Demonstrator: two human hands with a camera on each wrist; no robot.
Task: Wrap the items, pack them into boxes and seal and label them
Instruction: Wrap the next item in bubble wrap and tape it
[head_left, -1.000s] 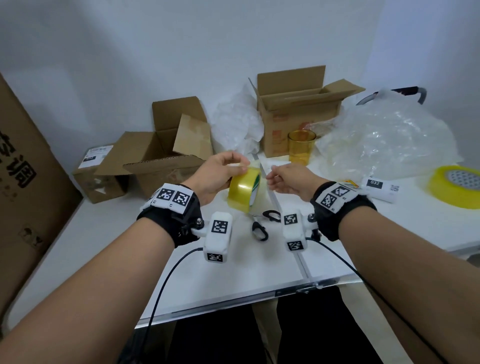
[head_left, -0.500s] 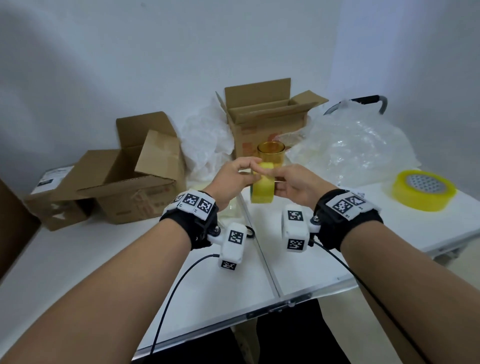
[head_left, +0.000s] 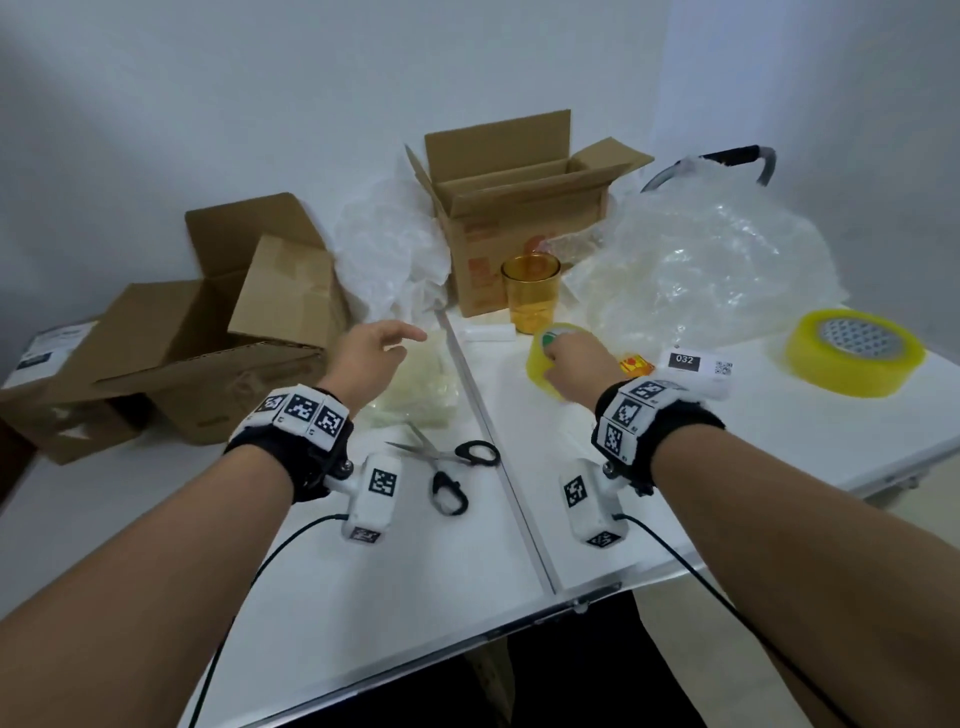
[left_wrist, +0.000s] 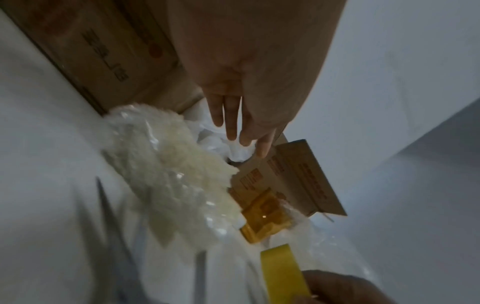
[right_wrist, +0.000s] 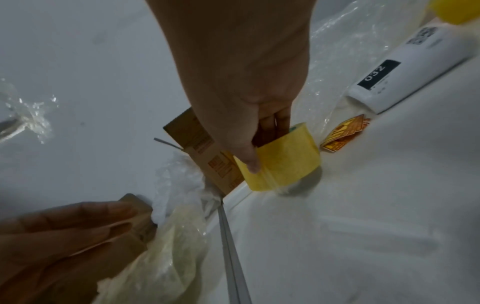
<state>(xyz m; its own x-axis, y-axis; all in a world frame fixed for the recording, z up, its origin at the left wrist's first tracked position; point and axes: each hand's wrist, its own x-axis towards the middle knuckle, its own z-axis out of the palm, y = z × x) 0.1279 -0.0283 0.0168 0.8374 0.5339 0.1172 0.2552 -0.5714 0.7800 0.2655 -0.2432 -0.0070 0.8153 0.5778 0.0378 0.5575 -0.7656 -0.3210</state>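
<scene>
- Your right hand (head_left: 571, 361) grips the small tape roll (head_left: 540, 358), thumb on its outer band and fingers curled into the core; the right wrist view shows the roll held on edge just above the table (head_left: 415, 561), not resting on it.
- Your left hand (head_left: 371, 348) holds nothing, its fingers straight and apart, hovering over the folded bubble wrap (head_left: 415, 387) that lies to the left of the amber cup (head_left: 531, 299).
- The cup, which I take to be the next item to wrap, stands upright and unwrapped, just behind the small roll and right in front of the nearer open box (head_left: 519, 208).
- Risk: the roll sits close in front of the cup, so a careless push forward as you set it down could knock the cup over.
- Risk: a strip of tape appears to trail from the roll's lower edge; if it touches the table or the loose plastic sheet (head_left: 717, 270) right of the cup, it may stick or fold on itself.
- Risk: the scissors (head_left: 452, 467) lie open, well in front of the cup; reach for the handles, not the blades.
- Count: two tape rolls, the large tape roll (head_left: 854, 351) being far right of the cup; three boxes in view, two open and one small closed one at the far left; one cup, one pair of scissors, one white bottle (head_left: 696, 364) marked 032.
</scene>
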